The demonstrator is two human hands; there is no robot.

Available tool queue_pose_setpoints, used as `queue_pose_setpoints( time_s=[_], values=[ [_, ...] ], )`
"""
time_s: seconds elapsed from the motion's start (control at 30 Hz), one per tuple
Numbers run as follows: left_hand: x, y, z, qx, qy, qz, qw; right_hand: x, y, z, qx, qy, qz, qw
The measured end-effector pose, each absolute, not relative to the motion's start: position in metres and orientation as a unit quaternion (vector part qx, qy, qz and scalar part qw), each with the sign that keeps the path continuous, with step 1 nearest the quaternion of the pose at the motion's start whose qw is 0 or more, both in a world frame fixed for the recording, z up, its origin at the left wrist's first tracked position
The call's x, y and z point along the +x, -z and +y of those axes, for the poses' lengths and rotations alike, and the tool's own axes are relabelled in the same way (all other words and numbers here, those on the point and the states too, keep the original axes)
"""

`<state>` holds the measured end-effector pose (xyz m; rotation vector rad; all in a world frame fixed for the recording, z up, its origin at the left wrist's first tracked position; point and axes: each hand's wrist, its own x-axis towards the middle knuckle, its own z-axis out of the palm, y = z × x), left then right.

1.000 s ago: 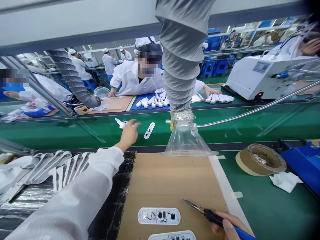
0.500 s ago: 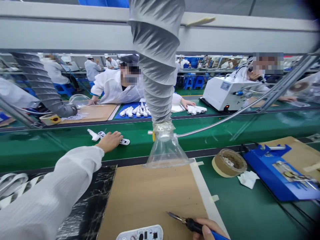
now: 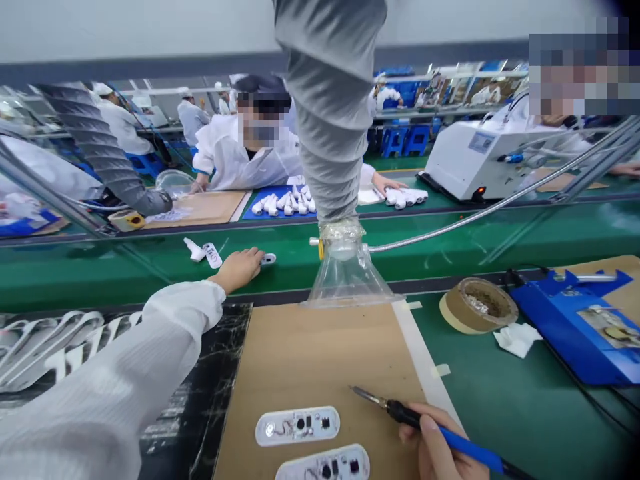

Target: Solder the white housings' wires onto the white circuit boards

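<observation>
My left hand (image 3: 243, 270) reaches over the green ledge, fingers together on a white oval circuit piece (image 3: 269, 259), whose end sticks out past the fingertips. Just left of that hand lie another oval circuit piece (image 3: 213, 255) and a white curved part (image 3: 194, 250). In my right hand (image 3: 440, 440) is a soldering iron (image 3: 415, 417) with a blue and black handle, its tip pointing left above the brown board (image 3: 320, 353). Two white oval housings with circuits, an upper one (image 3: 297, 427) and a lower one (image 3: 323, 465), lie on the board, the lower cut off by the frame.
A clear fume hood (image 3: 350, 277) on a grey hose hangs over the board's far edge. Right of it are a tape roll (image 3: 479, 305), crumpled tissue (image 3: 517, 340) and a blue stand (image 3: 580, 327). White looped parts (image 3: 50, 347) lie left. A co-worker (image 3: 245, 157) sits opposite.
My view has tilted down and shifted left, bringing the second housing into sight. My left hand has slid slightly right along the ledge. The soldering iron stays in my right hand.
</observation>
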<state>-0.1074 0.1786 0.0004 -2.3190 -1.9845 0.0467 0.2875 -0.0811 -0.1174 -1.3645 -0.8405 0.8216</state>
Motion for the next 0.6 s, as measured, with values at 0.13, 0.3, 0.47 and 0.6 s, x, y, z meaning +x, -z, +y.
queue_pose_setpoints(
  time_s=[0.13, 0.3, 0.47, 0.6],
  values=[
    [-0.071, 0.023, 0.142, -0.77, -0.022, -0.638, -0.008, 0.297, 0.112, -0.084, -0.597, -0.354, -0.382, 0.61],
    [-0.02, 0.045, 0.039, -0.832, 0.047, -0.522, -0.181, 0.298, 0.109, -0.085, -0.58, -0.382, -0.335, 0.636],
    [-0.01, 0.055, -0.021, -0.852, 0.137, -0.467, -0.193, 0.295, 0.104, -0.08, -0.538, -0.401, -0.304, 0.676],
    [-0.022, 0.061, -0.041, -0.872, 0.151, -0.443, -0.147, 0.294, 0.101, -0.079, -0.537, -0.406, -0.3, 0.677]
  ],
)
